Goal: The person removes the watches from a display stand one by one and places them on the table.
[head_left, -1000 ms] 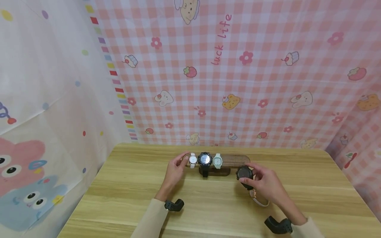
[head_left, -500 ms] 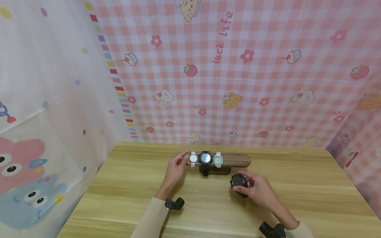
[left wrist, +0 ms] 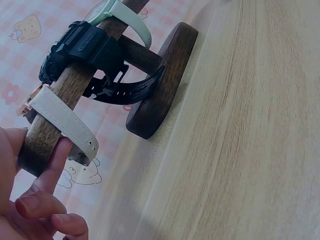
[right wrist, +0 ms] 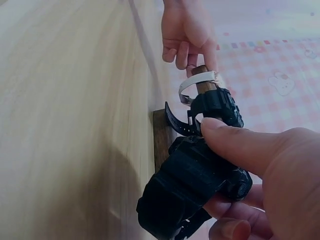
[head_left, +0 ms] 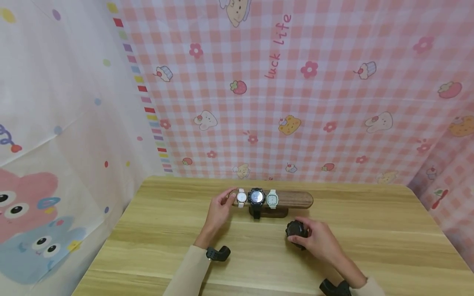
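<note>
Three watches are carried on the bar of the dark wooden stand [head_left: 296, 199], which is set near the rear edge of the wood-grain table [head_left: 166, 230]. From the left end, the order is as follows: white-strapped watch [head_left: 241, 197], black watch [head_left: 256, 197], mint-green watch [head_left: 272, 199]. The right part of the bar is left bare. The loose strap end of the black watch is hung down in front of the stand's base.

The left end of the bar is pinched between thumb and index finger of the left hand [head_left: 219, 209], just beside the white-strapped watch; the other fingers are curled below. A second black watch [head_left: 296, 231] is gripped between thumb and fingers of the right hand [head_left: 320, 237]. It is positioned in front of the bar's right part, apart from the stand, with its face turned upward. Whether the table is touched by it cannot be told.
</note>
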{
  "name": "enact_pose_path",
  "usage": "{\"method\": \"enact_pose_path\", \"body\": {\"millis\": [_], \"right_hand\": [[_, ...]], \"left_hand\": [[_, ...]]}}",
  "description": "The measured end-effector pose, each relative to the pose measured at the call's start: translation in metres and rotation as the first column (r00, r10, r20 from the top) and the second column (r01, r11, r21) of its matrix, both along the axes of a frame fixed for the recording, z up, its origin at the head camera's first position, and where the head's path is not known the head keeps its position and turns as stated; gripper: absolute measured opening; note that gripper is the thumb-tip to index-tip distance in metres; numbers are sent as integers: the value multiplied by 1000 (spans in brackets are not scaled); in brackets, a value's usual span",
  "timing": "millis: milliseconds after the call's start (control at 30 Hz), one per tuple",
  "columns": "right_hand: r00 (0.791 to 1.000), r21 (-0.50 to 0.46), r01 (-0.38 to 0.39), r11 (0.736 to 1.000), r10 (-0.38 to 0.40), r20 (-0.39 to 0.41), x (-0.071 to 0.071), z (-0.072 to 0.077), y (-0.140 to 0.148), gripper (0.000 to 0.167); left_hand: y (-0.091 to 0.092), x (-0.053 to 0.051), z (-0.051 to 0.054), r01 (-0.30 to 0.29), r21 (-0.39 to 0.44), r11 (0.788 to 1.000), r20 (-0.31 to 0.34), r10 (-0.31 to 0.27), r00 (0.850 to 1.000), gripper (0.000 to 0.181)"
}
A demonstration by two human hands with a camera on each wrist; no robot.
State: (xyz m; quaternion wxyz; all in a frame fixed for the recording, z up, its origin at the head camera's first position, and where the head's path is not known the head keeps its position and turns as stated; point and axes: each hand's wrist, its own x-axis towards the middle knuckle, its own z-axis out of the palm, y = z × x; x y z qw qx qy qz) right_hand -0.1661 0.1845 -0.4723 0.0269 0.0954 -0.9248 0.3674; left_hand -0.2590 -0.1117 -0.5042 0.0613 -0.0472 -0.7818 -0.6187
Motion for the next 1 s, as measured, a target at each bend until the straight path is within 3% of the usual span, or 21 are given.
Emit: {"method": "enact_pose_path", "body": {"millis": [367,633,1000], "right_hand": [[999,27,-3,1000,4,-40,1,-8,1,59],[997,62,12,998,-7,-80,2,-13,-4,57],[999,158,10,987,-2,-50,3,-17,-12,60]], "left_hand": [[1,-1,2,6,6,1000,8,-6,1000,31],[0,-2,-1,5,10,1000,-31,-4,1000,30],[-1,1,-1,13,12,1000,-17,-13,1000,32]]}}
